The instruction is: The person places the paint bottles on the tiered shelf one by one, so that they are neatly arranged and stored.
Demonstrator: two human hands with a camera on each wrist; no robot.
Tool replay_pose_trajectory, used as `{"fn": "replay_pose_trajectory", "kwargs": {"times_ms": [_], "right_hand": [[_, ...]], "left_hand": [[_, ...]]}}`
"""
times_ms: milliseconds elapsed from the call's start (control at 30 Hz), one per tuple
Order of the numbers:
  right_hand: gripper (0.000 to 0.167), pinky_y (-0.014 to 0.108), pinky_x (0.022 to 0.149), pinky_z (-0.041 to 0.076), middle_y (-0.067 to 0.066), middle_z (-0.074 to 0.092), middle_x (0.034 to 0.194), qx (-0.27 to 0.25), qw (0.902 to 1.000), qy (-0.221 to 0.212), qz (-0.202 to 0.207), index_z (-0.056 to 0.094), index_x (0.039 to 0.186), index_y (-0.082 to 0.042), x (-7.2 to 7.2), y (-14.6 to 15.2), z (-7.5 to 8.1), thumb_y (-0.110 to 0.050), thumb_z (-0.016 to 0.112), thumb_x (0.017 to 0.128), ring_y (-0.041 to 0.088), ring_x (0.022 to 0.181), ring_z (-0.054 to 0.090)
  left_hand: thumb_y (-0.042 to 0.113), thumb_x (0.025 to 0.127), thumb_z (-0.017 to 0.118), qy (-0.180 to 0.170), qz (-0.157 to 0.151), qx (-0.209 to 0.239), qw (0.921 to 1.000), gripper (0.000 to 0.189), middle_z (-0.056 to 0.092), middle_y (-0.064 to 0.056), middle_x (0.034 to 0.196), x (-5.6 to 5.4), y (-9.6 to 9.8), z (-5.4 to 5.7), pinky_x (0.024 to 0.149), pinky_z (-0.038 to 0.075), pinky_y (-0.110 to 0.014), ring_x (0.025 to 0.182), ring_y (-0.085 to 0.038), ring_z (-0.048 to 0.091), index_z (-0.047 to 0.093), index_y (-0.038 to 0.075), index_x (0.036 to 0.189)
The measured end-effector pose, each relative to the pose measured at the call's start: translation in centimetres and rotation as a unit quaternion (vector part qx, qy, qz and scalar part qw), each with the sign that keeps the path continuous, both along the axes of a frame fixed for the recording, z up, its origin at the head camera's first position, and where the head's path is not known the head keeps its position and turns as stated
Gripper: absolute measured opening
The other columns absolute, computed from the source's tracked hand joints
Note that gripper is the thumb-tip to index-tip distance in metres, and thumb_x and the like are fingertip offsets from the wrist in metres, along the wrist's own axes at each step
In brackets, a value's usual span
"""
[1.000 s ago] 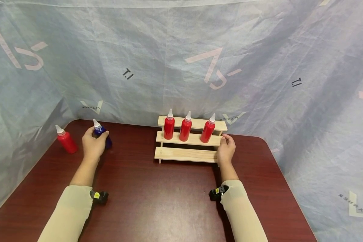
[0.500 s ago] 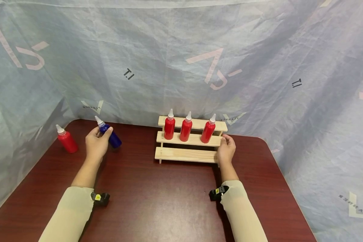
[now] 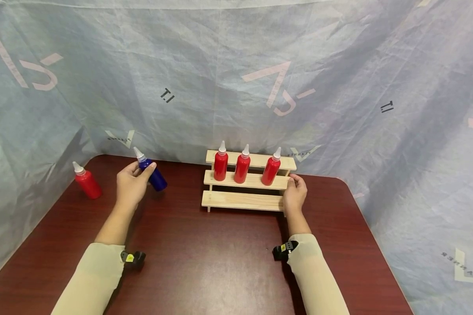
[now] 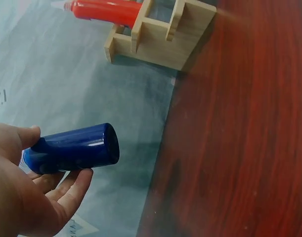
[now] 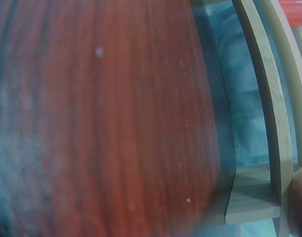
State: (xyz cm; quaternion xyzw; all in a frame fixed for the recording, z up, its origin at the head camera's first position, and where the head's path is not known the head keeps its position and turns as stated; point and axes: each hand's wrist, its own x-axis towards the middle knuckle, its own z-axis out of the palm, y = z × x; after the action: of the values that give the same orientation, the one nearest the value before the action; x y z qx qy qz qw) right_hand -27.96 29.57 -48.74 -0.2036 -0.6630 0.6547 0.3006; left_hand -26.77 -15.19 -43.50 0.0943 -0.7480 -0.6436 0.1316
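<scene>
Tilted and held off the table, a blue squeeze bottle (image 3: 157,178) with a white pointed cap is pinched between the thumb and fingers of my left hand (image 3: 132,184). The left wrist view shows the same blue bottle (image 4: 74,148) with its base pointing away from the palm. My right hand (image 3: 294,194) grips the right end of a three-tier wooden rack (image 3: 242,200). On the rack's middle tier stand three red squeeze bottles (image 3: 242,169) with white caps. In the right wrist view only a fingertip (image 5: 300,202) shows at the rack's edge.
Another red squeeze bottle (image 3: 88,183) stands at the table's left edge, left of my left hand. The dark red wooden table (image 3: 205,262) spreads in front of the rack. A grey printed cloth (image 3: 205,78) hangs behind and along the sides.
My left hand has carried the blue bottle to the right and lifted it, and the bottle now leans more. The right hand and the rack have stayed in place.
</scene>
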Motion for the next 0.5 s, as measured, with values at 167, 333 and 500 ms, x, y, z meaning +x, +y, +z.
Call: {"fn": "replay_pose_trajectory", "kwargs": {"times_ms": [167,333,500], "right_hand": [[0.024,0.017,0.079,0.044,0.003,0.06,0.105,-0.001,1.0,0.003,-0.001,0.066,0.122,0.007,-0.1,0.1,-0.1,-0.006,0.05,0.109,0.008,0.091,0.053],[0.023,0.017,0.078,0.044,0.002,0.06,0.103,-0.005,1.0,0.003,0.0,0.066,0.121,0.007,-0.1,0.2,-0.1,-0.006,0.051,0.109,0.007,0.09,0.053],[0.024,0.017,0.078,0.044,0.003,0.061,0.105,0.0,1.0,-0.004,0.001,0.067,0.122,0.006,0.0,0.1,0.0,-0.006,0.051,0.109,0.007,0.089,0.053]], "left_hand": [[0.04,0.097,0.077,0.012,-0.015,-0.003,0.9998,0.056,0.078,-0.005,0.119,0.4,0.8,0.8,0.071,0.063,-0.02,0.083,0.008,0.07,0.068,0.003,0.138],[0.038,0.097,0.078,0.032,-0.044,-0.01,0.9985,0.055,0.077,0.003,0.111,0.8,1.6,1.3,0.071,0.063,-0.019,0.085,0.008,0.071,0.068,0.002,0.137],[0.04,0.097,0.077,0.047,-0.072,-0.045,0.9953,0.057,0.076,-0.015,0.121,1.4,2.2,1.8,0.071,0.062,-0.016,0.087,0.011,0.069,0.067,0.002,0.139]]}}
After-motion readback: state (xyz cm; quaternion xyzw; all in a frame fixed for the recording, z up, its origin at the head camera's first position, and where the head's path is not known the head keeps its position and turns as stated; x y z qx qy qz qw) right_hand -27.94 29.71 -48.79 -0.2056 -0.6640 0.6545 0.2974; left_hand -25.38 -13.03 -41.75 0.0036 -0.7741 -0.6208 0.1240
